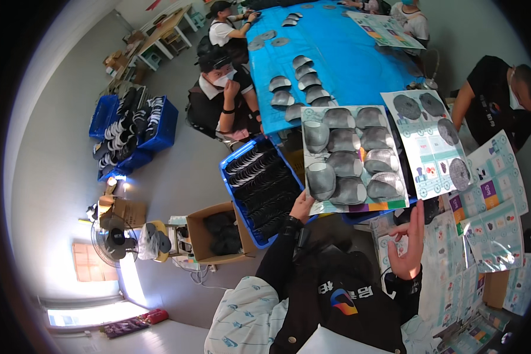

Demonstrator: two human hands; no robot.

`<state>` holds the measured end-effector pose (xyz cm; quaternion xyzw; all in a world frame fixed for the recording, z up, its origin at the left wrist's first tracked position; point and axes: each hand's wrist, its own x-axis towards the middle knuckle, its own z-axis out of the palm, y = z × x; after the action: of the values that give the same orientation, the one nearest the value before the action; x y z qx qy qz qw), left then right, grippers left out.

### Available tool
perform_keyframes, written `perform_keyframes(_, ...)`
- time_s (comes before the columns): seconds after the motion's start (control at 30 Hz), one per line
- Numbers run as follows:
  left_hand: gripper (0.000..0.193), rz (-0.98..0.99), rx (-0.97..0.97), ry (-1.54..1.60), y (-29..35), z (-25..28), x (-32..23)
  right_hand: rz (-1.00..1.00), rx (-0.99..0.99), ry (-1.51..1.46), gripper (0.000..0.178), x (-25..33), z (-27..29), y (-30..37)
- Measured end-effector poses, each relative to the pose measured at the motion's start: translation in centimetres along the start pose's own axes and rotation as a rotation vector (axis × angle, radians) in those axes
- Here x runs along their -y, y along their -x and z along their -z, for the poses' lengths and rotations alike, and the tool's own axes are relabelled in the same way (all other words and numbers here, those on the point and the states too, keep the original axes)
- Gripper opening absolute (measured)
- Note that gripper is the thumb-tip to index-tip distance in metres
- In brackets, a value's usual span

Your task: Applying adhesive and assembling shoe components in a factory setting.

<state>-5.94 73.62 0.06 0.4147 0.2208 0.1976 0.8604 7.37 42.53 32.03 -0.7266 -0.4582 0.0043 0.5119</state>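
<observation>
My left hand (302,206) grips the near left corner of a printed sheet (351,207), with its fingers out of sight under it. Rows of dark grey, rounded, cup-like pieces (343,164) with pale edges cover this sheet. My right hand (407,248) is raised just off the sheet's near right corner, its long fingers stretched upward and nothing seen in it. Beyond that hand lies another printed sheet (429,150) with several flat, dark round pieces (459,174) on it.
A blue crate (225,177) of stacked dark pieces stands left of the sheet, beside a cardboard box (242,233). Ahead, similar cup-like pieces (312,94) rest on a blue-covered table (360,71). Seated people (224,88) flank it. More printed sheets (448,265) lie at right.
</observation>
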Motion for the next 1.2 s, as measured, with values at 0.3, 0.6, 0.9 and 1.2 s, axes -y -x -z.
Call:
perform_keyframes(0.3, 0.04, -0.013, -0.037, -0.064, 2.1, 3.8, 1.2, -0.244, 0.147, -0.052, 0.084, -2.1, 0.4, 2.0)
perform_keyframes(0.6, 0.033, -0.117, -0.096, -0.109, 3.0, -0.7, -3.1, 0.353, -0.373, 0.329, 0.129, 2.0, 0.4, -4.1)
perform_keyframes(0.9, 0.027, -0.232, -0.09, -0.157, -2.0, -3.9, -7.9, -0.276, 0.836, 0.22, 0.062, -4.4, 0.8, 0.5)
perform_keyframes(1.2, 0.035, -0.511, -0.001, -0.55, -15.7, -2.7, -12.2, -0.694, 0.614, 0.056, 0.045, -8.7, 3.6, 5.1)
